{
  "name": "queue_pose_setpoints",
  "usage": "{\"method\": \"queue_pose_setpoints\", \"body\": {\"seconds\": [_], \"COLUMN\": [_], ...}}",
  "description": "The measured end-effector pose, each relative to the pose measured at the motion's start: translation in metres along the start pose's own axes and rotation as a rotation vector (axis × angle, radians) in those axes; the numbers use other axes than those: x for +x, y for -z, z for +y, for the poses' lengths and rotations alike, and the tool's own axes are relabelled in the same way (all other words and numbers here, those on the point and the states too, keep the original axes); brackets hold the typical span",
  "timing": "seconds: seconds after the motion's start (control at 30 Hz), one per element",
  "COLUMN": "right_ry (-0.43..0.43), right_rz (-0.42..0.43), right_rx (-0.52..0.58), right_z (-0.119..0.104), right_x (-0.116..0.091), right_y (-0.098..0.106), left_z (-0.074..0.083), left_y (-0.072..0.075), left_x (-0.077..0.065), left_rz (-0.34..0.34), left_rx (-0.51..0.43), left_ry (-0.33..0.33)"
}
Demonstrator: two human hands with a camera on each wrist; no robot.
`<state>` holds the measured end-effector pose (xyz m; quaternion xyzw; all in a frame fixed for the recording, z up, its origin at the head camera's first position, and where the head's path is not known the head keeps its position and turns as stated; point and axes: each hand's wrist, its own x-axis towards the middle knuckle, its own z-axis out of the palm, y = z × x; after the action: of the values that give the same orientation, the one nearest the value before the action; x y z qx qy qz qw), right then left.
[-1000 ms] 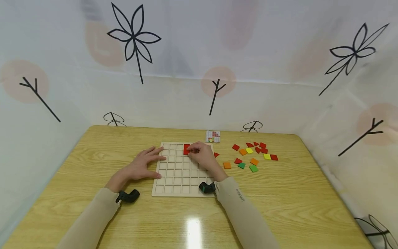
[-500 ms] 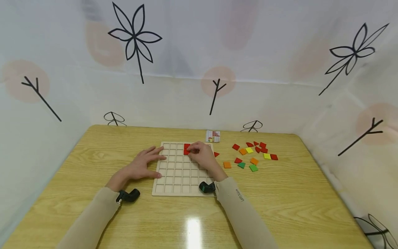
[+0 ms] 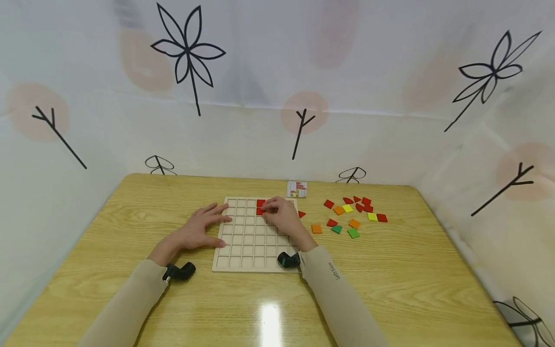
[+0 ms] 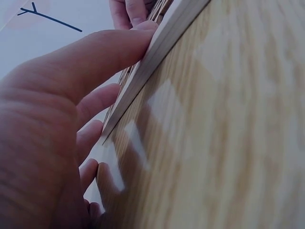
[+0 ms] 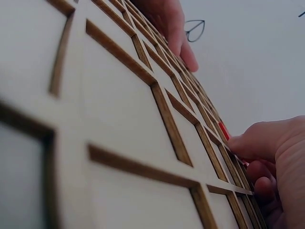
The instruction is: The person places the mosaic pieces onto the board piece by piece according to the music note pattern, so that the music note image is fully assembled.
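Note:
A pale wooden grid board (image 3: 243,267) lies flat on the table. Two red square tiles, the far one (image 3: 261,203) and the near one (image 3: 259,211), sit one behind the other in its upper cells. My right hand (image 3: 284,219) reaches over the board, thumb and fingers curled at the near red tile, pinching its right side. In the right wrist view, the thumb meets a bit of red tile (image 5: 223,130); the other fingertips are partly hidden. My left hand (image 3: 195,229) is spread at the board's left edge, its thumb and fingertips resting on the rim.
Loose red, orange, yellow and green tiles (image 3: 354,224) lie right of the board. A red triangular piece (image 3: 301,214) pokes out beside its right edge. Behind the board lies a small pattern card (image 3: 297,189). A printed cloth wall (image 3: 243,144) rises behind the table.
The near red tile has settled into its cell, and a pale dividing line now shows between the two red tiles. Both hands have stayed almost still.

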<state>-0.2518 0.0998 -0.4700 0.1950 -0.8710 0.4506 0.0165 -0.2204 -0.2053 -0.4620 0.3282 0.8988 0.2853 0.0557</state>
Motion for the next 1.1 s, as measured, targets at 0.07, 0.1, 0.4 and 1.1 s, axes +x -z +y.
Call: {"method": "queue_pose_setpoints", "body": {"seconds": [0.07, 0.1, 0.4, 1.1], "right_ry": [0.002, 0.003, 0.003, -0.055], "right_rz": [-0.002, -0.003, 0.008, 0.222], "right_rx": [-0.003, -0.002, 0.052, 0.069], "right_z": [0.0, 0.0, 0.0, 0.034], "right_x": [0.0, 0.0, -0.002, -0.016], "right_y": [0.0, 0.0, 0.001, 0.072], "left_z": [0.0, 0.0, 0.002, 0.002], "left_y": [-0.001, -0.001, -0.001, -0.001], "left_x": [0.0, 0.0, -0.001, -0.002], "left_rz": [0.0, 0.002, 0.007, 0.003], "left_rx": [0.002, 0.001, -0.007, -0.012], "left_ry": [0.0, 0.0, -0.006, -0.012]}}
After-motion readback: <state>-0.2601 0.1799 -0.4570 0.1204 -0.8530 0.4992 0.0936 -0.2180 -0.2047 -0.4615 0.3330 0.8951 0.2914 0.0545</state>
